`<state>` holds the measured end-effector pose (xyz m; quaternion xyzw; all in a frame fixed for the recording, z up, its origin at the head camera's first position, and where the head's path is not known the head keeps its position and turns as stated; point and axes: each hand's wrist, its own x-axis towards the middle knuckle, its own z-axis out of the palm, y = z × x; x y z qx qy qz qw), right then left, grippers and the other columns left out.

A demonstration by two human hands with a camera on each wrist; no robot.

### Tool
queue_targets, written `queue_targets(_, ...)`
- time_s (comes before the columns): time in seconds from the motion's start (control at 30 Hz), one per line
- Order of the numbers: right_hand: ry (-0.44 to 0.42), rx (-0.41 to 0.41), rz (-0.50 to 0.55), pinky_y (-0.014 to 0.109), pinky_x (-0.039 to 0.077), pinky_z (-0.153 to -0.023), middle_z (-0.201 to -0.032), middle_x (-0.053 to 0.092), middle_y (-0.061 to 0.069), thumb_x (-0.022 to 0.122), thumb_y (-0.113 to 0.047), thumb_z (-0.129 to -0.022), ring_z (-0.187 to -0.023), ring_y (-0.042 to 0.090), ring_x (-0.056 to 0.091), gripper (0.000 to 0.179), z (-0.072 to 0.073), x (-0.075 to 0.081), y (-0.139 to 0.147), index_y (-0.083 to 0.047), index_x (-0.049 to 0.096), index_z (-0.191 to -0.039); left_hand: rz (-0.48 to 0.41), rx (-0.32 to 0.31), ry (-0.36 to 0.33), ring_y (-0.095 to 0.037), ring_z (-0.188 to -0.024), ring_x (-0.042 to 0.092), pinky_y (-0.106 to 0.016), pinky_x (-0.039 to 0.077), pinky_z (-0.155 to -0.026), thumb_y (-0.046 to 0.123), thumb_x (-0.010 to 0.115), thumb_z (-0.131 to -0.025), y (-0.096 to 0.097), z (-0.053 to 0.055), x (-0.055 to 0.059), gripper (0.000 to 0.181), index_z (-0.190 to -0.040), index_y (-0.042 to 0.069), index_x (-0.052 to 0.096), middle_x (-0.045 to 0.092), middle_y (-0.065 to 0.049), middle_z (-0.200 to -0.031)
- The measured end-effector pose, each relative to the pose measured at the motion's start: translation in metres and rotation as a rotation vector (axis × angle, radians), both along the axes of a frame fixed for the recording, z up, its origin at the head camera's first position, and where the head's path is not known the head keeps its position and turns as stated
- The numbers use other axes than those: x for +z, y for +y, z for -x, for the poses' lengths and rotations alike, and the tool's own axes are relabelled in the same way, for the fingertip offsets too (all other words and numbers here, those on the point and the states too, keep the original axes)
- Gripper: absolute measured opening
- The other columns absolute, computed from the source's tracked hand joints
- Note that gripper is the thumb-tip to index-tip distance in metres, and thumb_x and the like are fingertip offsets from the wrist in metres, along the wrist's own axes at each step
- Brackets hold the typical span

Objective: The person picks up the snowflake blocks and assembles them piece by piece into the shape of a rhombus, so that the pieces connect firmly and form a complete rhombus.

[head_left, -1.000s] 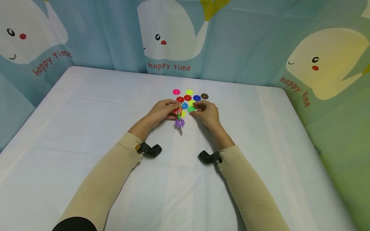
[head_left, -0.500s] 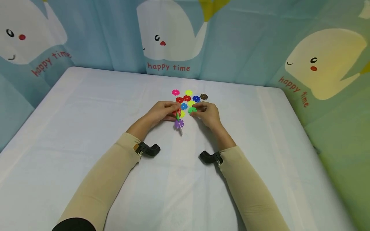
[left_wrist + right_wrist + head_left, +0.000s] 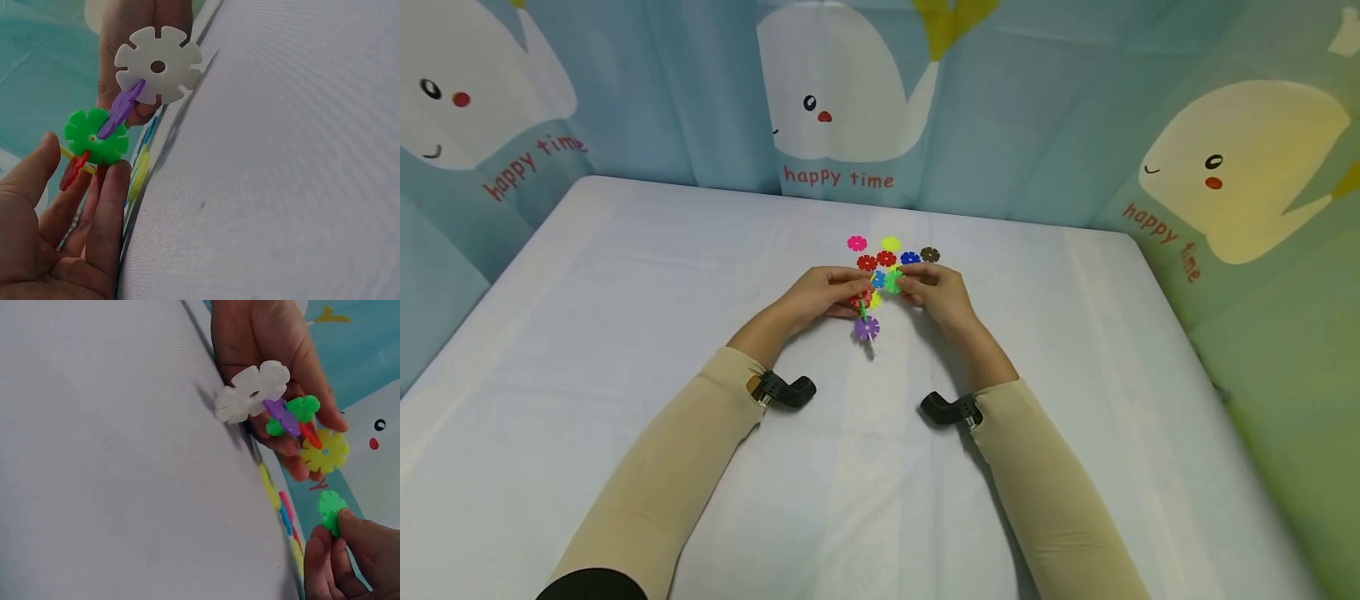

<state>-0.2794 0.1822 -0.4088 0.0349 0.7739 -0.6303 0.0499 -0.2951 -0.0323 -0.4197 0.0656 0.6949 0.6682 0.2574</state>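
Note:
My left hand (image 3: 820, 293) grips a chain of slotted plastic snowflake discs by its yellow disc (image 3: 334, 450). Linked on from there are a red disc (image 3: 72, 172), a green one (image 3: 109, 147), a purple one (image 3: 122, 111) and, at the end, a white disc (image 3: 178, 56). Between thumb and fingers, my right hand (image 3: 942, 293) pinches a separate green disc (image 3: 328, 506), tilted up on edge. In the right wrist view this disc is just apart from the yellow end of the chain.
Loose discs lie flat behind the hands on the white tablecloth (image 3: 700, 250): pink (image 3: 857, 243), yellow (image 3: 891, 243), red (image 3: 886, 258), dark blue (image 3: 910, 257), brown (image 3: 930, 254) and light blue (image 3: 878, 280) among them. A whale-print curtain (image 3: 1037, 125) borders the table's far edge.
The right hand has closed its fingers on the loose green disc, raised it from the table and tilted it, shifting slightly left. The left hand stays almost in place with the chain.

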Motion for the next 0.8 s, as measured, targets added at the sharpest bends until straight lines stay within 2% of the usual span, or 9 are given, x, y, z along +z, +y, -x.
queue_targets(0.17,0.017,0.007,0.083,0.021,0.058,-0.076,-0.094,0.065,0.0,0.065,-0.008,-0.094,-0.078,0.01,0.067,0.032,0.002,0.005,-0.003,0.006,0.062,-0.124,0.005,0.004,0.009,-0.016,-0.094,0.067,-0.03,0.058,-0.084,0.023,0.067,-0.095,0.001,0.0,-0.001,0.043,-0.135,0.01,0.061,0.065,-0.012,-0.123)
queue_targets(0.5,0.031,0.03,0.136,0.021,0.057,-0.078,-0.101,0.065,0.001,0.064,-0.009,-0.096,-0.08,0.011,0.065,0.033,0.012,0.013,-0.017,0.007,0.062,-0.124,0.003,0.008,0.034,-0.014,-0.086,0.069,-0.03,0.058,-0.083,0.019,0.067,-0.095,-0.001,0.0,-0.003,0.041,-0.133,0.007,0.061,0.067,-0.015,-0.124)
queue_targets(0.8,0.019,0.057,0.133,0.022,0.057,-0.079,-0.105,0.066,0.005,0.065,-0.011,-0.095,-0.082,0.015,0.066,0.033,0.012,0.006,-0.017,0.006,0.064,-0.124,0.02,0.022,0.045,-0.013,-0.089,0.068,-0.028,0.058,-0.083,0.019,0.068,-0.094,0.0,-0.002,-0.005,0.04,-0.132,0.007,0.062,0.067,-0.014,-0.124)
